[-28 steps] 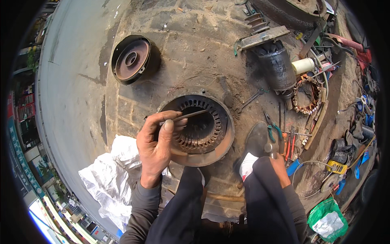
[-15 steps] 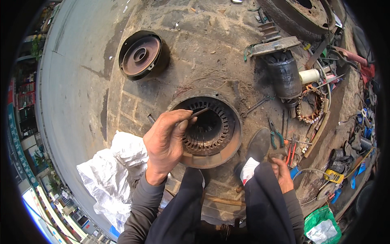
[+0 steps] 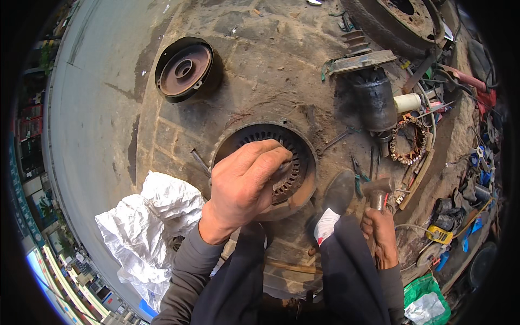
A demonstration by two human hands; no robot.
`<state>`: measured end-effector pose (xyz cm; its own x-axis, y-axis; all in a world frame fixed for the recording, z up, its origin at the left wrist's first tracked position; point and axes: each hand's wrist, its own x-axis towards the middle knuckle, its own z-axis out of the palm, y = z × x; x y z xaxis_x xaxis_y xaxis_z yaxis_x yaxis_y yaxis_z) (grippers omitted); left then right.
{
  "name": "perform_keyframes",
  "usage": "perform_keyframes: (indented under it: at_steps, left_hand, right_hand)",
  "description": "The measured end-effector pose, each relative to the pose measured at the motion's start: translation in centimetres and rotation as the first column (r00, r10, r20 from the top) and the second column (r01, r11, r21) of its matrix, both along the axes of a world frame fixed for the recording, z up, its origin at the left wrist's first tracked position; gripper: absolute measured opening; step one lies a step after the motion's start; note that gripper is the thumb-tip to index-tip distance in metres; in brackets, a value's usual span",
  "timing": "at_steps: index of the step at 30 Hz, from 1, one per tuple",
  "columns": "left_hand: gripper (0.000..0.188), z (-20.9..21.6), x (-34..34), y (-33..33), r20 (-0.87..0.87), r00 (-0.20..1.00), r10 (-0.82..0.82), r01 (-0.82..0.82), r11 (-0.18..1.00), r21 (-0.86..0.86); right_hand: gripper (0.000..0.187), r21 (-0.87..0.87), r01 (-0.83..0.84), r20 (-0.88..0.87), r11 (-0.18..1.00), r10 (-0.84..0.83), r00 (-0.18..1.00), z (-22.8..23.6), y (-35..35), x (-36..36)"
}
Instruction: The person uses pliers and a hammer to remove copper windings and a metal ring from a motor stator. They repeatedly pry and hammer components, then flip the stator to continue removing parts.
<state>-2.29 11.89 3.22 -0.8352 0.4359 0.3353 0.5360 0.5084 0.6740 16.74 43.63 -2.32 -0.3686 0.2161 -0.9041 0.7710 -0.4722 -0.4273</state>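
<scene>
My left hand (image 3: 244,181) is over the slotted stator housing (image 3: 304,194), fingers curled inward; the back of the hand hides the grip, so I cannot tell whether they pinch anything. To the right of the housing, my right hand (image 3: 381,234) is wrapped round the handle of a hammer (image 3: 377,187), head uppermost. Just right of the housing lies a wrench (image 3: 336,140); a rusty round cover (image 3: 198,64) sits beyond its upper left, and a crumpled white sack (image 3: 138,227) lies to its lower left.
</scene>
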Motion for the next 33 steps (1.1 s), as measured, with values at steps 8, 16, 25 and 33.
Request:
perform_keyframes:
  at_steps: [8, 16, 25, 33]
  left_hand:
    - [0.033, -1.1, -0.1, 0.2, -0.029, 0.999, -0.024, 0.027, 0.996, 0.083]
    - [0.037, -4.0, -0.6, 0.3, 0.021, 0.998, -0.066, 0.064, 0.996, 0.067]
    - [0.039, -5.7, -1.1, -0.7, 0.024, 0.996, -0.089, 0.088, 0.995, 0.044]
    - [0.039, -6.8, -0.8, -0.7, 0.033, 0.998, -0.056, 0.053, 0.996, 0.07]
  right_hand:
    - [0.027, 0.535, -0.322, -0.31, 0.781, 0.536, 0.785, 5.7, -2.7, -4.5]
    - [0.032, 0.607, -0.425, -0.302, 0.672, 0.689, 0.659, 5.1, -4.1, -4.4]
    - [0.04, 0.838, -0.371, -0.366, 0.4, 0.917, 0.161, 6.1, -4.4, -8.1]
    - [0.031, 0.843, -0.47, -0.199, 0.261, 0.964, 0.177, 8.8, -4.9, -9.1]
